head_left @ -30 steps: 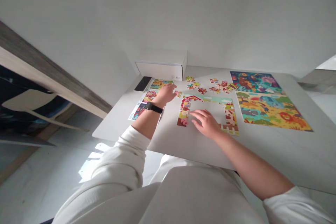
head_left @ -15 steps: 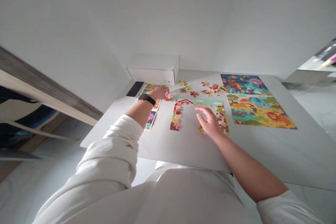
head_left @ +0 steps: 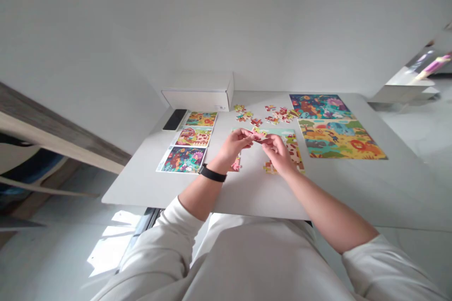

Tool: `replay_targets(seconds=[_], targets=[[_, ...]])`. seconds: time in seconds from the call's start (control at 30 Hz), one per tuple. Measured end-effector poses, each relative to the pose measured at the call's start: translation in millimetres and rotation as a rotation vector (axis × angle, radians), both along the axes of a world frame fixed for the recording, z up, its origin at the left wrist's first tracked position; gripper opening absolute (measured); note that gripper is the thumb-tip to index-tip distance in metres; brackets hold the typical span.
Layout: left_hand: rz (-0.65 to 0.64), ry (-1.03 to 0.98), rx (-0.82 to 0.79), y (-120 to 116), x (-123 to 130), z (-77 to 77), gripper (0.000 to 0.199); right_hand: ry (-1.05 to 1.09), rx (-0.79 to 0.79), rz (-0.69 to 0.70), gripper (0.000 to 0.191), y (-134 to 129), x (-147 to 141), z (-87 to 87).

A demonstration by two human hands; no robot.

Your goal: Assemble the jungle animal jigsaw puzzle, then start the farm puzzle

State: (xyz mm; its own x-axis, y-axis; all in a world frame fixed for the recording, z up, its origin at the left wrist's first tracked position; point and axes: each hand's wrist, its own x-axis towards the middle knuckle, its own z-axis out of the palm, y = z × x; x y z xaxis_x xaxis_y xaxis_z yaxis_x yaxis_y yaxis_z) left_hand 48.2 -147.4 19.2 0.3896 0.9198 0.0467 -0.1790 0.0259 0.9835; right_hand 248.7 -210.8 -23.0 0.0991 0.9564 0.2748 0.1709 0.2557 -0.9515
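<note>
Both of my hands meet above the partly built jigsaw puzzle (head_left: 292,143) on the table. Between their fingertips is a pink and yellow puzzle piece (head_left: 259,134). My left hand (head_left: 236,145), with a black band at the wrist, grips its left side. The fingers of my right hand (head_left: 278,151) pinch it from the right. Much of the puzzle's border, including its left strip, is hidden under my hands; a pink patch shows below the left one. Several loose puzzle pieces (head_left: 281,115) lie beyond the hands, in two groups.
A picture sheet (head_left: 192,137) with three scenes lies at left, beside a dark phone (head_left: 175,120). Behind stands a white box (head_left: 197,99). Two finished puzzles, a dark one (head_left: 321,106) and a yellow one (head_left: 342,138), lie at right. The table (head_left: 141,183) meets the wall at the back.
My left hand has moved right from near the picture sheet, bringing the pink piece over the puzzle. My right hand has shifted slightly and closed on the piece too. The picture sheet is now uncovered.
</note>
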Motion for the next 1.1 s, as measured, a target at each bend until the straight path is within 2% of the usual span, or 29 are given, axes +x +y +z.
replay_targets(seconds=[0.1,0.27,0.37,0.6,0.77,0.87,0.93,1.03,1.1], targets=[[-0.010,-0.013,-0.024,-11.5,8.2,-11.1,0.051,0.020,-0.041,0.009,0.040,1.3,-1.6,-1.6],[-0.064,0.003,-0.036,-8.1,0.6,-17.4,0.046,-0.004,-0.065,0.043,0.041,5.0,3.5,-3.4],[-0.028,0.012,-0.026,-7.4,-1.9,-18.8,0.044,0.008,-0.042,0.033,0.041,6.7,6.3,-1.9],[0.002,0.049,-0.029,-11.7,0.7,-14.6,0.055,-0.090,-0.046,0.001,0.042,4.6,8.4,4.2],[0.035,0.052,-0.005,-11.7,2.8,-14.0,0.056,-0.100,-0.037,-0.003,0.038,5.7,9.2,0.9],[0.082,0.031,-0.012,-10.9,3.2,-15.7,0.055,-0.143,0.047,-0.097,0.045,4.2,9.5,2.2],[0.107,0.035,-0.014,-10.1,2.6,-17.0,0.055,-0.270,0.171,-0.128,0.049,1.3,10.6,6.9],[0.096,0.065,-0.003,-8.4,1.6,-19.6,0.055,-0.481,0.357,-0.087,0.038,-2.4,13.0,14.5],[0.069,0.075,0.017,-7.4,1.5,-21.4,0.055,-0.549,0.401,-0.074,0.035,-3.0,14.3,16.5]])
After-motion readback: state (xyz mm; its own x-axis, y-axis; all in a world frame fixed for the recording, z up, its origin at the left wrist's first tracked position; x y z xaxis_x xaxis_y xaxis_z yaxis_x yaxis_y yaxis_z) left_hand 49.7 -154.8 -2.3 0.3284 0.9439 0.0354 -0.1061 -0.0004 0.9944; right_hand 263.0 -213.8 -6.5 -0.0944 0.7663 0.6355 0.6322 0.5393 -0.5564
